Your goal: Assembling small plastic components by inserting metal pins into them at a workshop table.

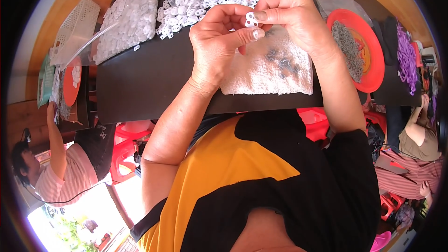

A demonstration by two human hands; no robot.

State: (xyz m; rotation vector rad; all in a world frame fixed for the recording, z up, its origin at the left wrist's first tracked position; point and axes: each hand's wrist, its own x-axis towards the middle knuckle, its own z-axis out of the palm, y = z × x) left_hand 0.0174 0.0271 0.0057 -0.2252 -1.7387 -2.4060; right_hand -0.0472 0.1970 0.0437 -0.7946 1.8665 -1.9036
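We are pinching one small white plastic piece (251,19) between our left hand (219,42) and right hand (284,11), both closed on it above the white towel (268,72) at the bench's near edge. A big pile of white pieces (186,0) is waiting along the far edge, so most work seems left.

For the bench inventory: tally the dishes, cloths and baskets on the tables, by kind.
Red-orange round dishes: 2, one at the right holding small grey parts, one at the far left
White cloth: 1, with a few dark parts on it
White perforated basket: 1
Total: 4
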